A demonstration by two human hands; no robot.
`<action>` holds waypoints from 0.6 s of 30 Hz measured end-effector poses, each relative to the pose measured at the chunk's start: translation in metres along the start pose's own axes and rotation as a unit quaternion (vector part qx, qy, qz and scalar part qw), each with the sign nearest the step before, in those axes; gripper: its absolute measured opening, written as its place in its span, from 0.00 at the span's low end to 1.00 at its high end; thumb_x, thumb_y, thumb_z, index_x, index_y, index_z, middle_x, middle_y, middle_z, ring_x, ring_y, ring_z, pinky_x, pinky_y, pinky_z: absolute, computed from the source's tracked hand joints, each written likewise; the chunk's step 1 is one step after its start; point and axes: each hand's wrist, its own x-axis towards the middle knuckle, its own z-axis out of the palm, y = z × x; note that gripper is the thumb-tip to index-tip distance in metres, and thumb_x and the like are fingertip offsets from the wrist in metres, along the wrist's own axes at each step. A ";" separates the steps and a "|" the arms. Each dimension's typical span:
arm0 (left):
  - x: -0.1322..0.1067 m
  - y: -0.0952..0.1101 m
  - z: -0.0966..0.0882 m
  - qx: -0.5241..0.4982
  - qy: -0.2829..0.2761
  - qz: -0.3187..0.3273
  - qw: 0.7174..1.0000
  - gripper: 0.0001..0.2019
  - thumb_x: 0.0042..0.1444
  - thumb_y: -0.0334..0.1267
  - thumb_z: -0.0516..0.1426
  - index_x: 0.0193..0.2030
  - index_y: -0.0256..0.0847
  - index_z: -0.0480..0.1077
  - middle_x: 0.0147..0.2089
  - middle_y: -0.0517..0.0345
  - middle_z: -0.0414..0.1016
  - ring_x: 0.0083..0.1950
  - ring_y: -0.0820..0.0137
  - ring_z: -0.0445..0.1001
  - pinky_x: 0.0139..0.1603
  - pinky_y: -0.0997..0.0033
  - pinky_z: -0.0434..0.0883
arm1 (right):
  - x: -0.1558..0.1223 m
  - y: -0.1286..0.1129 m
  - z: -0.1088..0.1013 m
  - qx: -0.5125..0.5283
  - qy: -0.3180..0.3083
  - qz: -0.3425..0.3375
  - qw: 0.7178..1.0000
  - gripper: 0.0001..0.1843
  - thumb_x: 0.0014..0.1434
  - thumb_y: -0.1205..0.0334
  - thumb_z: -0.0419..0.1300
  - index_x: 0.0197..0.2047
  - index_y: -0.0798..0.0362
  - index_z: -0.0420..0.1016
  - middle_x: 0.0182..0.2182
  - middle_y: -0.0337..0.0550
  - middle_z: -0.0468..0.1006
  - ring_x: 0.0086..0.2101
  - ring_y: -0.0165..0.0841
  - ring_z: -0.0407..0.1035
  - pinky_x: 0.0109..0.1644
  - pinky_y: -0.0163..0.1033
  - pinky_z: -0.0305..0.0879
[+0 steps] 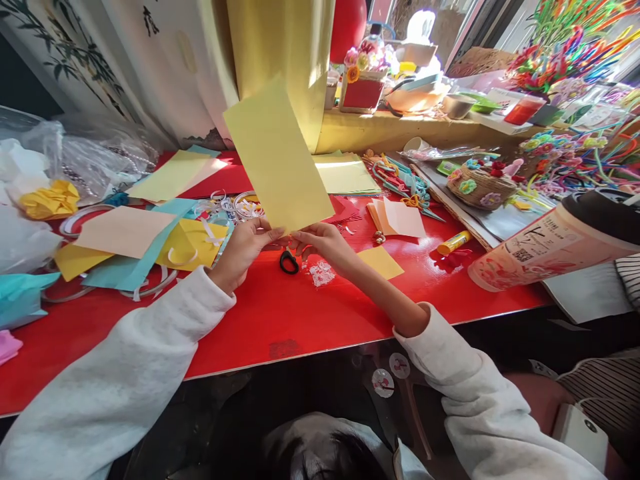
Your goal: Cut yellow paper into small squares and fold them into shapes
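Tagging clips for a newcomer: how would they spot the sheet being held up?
Find the red table, then the left hand and right hand close together above it. The pale yellow sheet rises from their grip; unlike the papers lying nearby, both hands hold it up.

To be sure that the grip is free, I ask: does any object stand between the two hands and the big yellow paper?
Nothing visible does. The left hand and right hand already hold the yellow paper at its lower end. The black loop lies below, on the red table.
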 end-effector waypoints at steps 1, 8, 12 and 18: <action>0.000 -0.001 0.000 0.013 0.002 0.005 1.000 0.13 0.42 0.41 0.65 0.29 0.37 0.68 0.31 0.58 0.74 0.35 0.68 0.74 0.43 0.67 0.70 | 0.000 0.001 0.000 -0.002 0.014 -0.002 1.000 0.13 0.51 0.55 0.62 0.30 0.58 0.69 0.28 0.42 0.74 0.25 0.25 0.68 0.27 0.31 0.68; 0.000 -0.003 -0.002 0.017 -0.013 0.025 0.999 0.10 0.42 0.40 0.65 0.25 0.37 0.70 0.27 0.61 0.71 0.34 0.71 0.69 0.41 0.71 0.66 | -0.002 0.000 0.003 -0.014 -0.028 0.017 0.999 0.17 0.47 0.53 0.66 0.34 0.57 0.71 0.31 0.42 0.75 0.28 0.27 0.70 0.29 0.32 0.70; -0.002 -0.005 0.000 0.013 -0.053 0.018 0.998 0.09 0.43 0.39 0.64 0.24 0.37 0.70 0.25 0.61 0.70 0.32 0.72 0.69 0.40 0.71 0.66 | -0.001 0.002 0.005 -0.037 -0.068 0.029 0.997 0.18 0.48 0.51 0.65 0.31 0.60 0.73 0.26 0.43 0.76 0.26 0.28 0.71 0.31 0.33 0.70; -0.001 0.004 -0.003 -0.028 -0.032 0.015 0.999 0.10 0.41 0.39 0.65 0.27 0.37 0.72 0.30 0.59 0.73 0.34 0.72 0.70 0.40 0.71 0.66 | -0.004 0.002 0.006 -0.034 -0.086 0.021 0.996 0.17 0.50 0.51 0.64 0.28 0.59 0.72 0.25 0.42 0.77 0.25 0.26 0.70 0.32 0.32 0.69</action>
